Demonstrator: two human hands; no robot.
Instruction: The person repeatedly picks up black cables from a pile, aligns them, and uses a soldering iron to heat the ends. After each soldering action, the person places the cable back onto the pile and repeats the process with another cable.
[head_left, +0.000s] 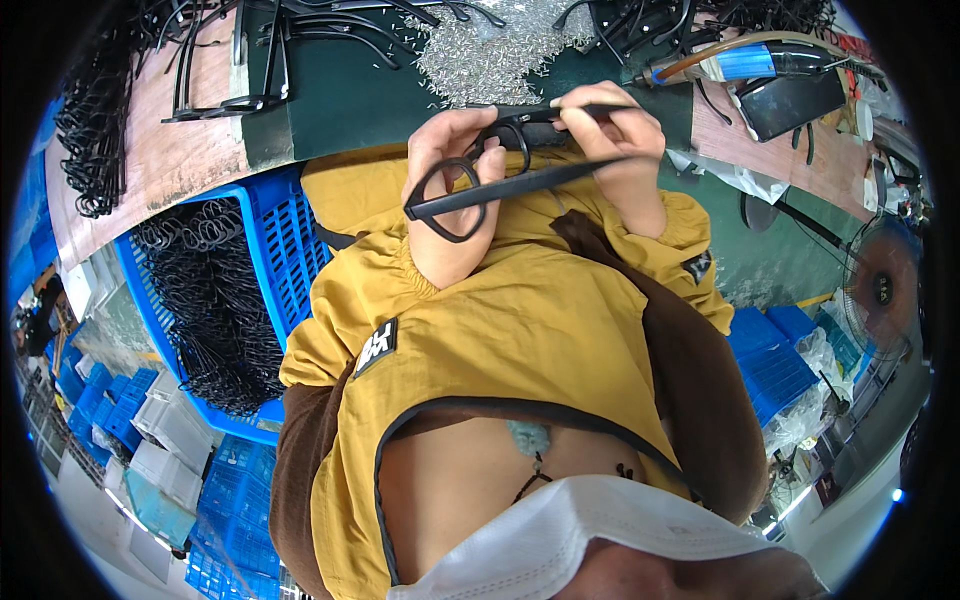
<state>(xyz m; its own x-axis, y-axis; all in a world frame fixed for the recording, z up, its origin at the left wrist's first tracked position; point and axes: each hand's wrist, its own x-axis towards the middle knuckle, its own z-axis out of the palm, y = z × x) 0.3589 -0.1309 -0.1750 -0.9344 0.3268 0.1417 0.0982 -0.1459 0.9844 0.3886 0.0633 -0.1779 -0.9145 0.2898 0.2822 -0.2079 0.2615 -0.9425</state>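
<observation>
A black eyeglass frame (517, 187) is held over my lap, close to the table's front edge. My left hand (450, 161) grips the frame front around the rims. My right hand (615, 131) pinches one temple arm near the top, while the other temple slants across from the left rim to the right palm. No lenses are plainly visible in the rims. Just beyond both hands, a heap of tiny silvery metal pins or screws (487, 67) lies on the dark green mat (337, 112).
Loose black temples (337, 37) and an eyeglass frame (232, 109) lie at the left. A power screwdriver (742, 64) with a hose and a phone (795, 105) lie at the right. Beside my left arm stands a blue basket (289, 247) of black frames. A fan (881, 289) stands right.
</observation>
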